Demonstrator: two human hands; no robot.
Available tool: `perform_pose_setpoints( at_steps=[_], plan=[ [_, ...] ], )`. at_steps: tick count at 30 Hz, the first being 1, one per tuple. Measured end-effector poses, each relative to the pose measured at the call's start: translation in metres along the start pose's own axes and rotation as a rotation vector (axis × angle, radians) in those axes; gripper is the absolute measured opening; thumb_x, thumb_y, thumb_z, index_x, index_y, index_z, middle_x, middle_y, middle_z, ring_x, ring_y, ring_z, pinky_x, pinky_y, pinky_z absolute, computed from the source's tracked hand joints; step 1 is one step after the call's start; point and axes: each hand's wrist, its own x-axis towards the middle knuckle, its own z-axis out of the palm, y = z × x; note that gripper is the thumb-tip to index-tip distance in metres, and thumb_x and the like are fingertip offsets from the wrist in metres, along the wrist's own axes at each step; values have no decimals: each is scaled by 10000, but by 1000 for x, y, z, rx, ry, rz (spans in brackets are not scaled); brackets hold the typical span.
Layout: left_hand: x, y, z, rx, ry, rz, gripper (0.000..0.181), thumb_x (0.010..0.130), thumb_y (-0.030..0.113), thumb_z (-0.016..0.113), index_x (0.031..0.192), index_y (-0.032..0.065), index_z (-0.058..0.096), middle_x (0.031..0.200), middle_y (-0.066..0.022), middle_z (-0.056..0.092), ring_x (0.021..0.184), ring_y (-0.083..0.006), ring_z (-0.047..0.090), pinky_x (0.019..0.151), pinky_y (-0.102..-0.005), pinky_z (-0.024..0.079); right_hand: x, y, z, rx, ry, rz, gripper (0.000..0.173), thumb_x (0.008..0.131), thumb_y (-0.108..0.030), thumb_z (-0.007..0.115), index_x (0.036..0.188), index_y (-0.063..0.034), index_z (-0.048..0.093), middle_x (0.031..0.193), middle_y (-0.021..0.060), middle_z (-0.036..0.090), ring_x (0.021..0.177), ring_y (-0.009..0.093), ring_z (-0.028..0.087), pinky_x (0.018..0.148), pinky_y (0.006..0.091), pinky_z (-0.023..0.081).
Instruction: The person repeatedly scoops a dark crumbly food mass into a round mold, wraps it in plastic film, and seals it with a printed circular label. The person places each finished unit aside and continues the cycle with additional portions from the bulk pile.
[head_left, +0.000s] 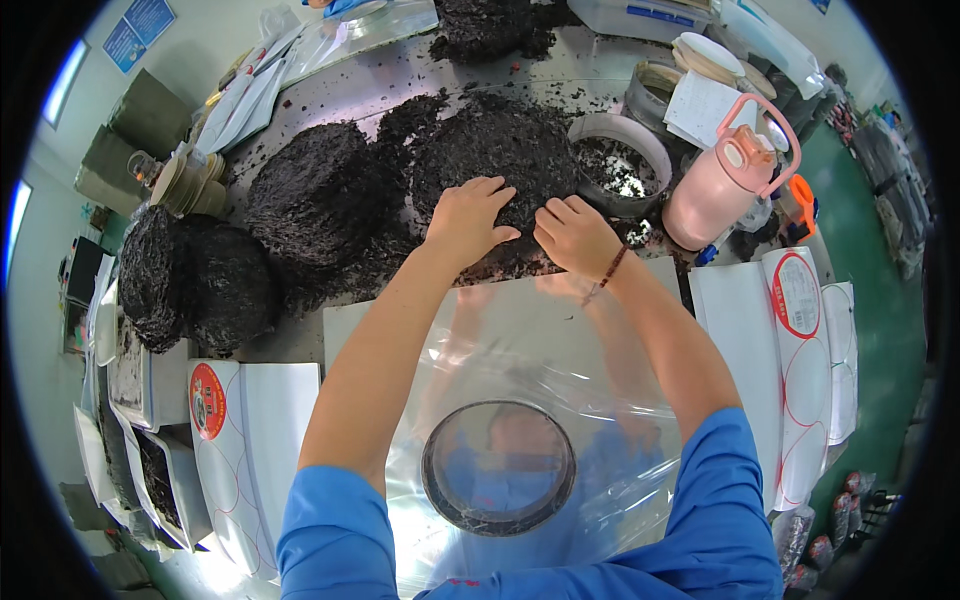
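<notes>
My left hand (469, 217) rests on the near side of a large round mass of dark, fibrous material (495, 150), which looks like dried seaweed. Its thumb is apart from the fingers. Beside it, my right hand (576, 234) has curled fingers at the mass's near right edge; whether they pinch any of it is hidden. A metal ring (660, 161) with dark crumbs inside stands just right of the mass. Nearer my body, another ring (431, 480) lies on a clear plastic sheet (375, 420). More dark round masses (315, 195) stand to the left.
A pink bottle (712, 195) with a handle stands at the right, near an orange-handled tool (804, 199). Stacks of printed packaging flank the sheet, left (277, 420) and right (727, 360). Another dark mass (480, 30) and a plastic box (645, 19) are farther back.
</notes>
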Motion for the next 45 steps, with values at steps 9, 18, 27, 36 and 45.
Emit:
perform_pose_setpoints(
  at_steps=[9,18,27,36,45],
  plan=[
    [-6,-14,7,70,58,95,476,939,369,593,1333,106,548,1383,-100,544,1271,-260,516,1005,-407,469,-43,-15,-78,264,216,485,225,629,-22,691,814,-64,571,989,90,613,930,295,587,811,425,483],
    [7,-9,4,-108,243,-38,292,875,61,572,1159,115,617,1092,-90,650,1047,-276,624,870,-407,518,-112,-18,-170,414,-77,858,111,809,-31,683,909,-33,635,897,108,629,847,295,606,740,384,500],
    [8,-3,1,-379,208,-243,282,878,39,590,1146,91,664,1153,-115,671,1045,-333,636,895,-410,516,6,-9,-9,303,-11,543,107,812,-101,695,916,-87,676,839,29,574,824,221,582,725,361,485],
    [4,-7,13,-336,300,-221,287,853,16,585,1114,102,670,1096,-108,688,970,-323,660,838,-413,537,17,-21,-6,66,-101,407,68,743,-110,640,810,-106,634,827,20,547,829,199,543,724,324,440],
    [8,-4,13,-397,277,-287,329,846,10,587,1152,103,660,1137,-119,676,1003,-328,648,859,-405,530,5,-33,-10,396,114,858,137,699,-51,667,784,-89,566,769,65,540,769,260,557,656,378,475]
  ],
)
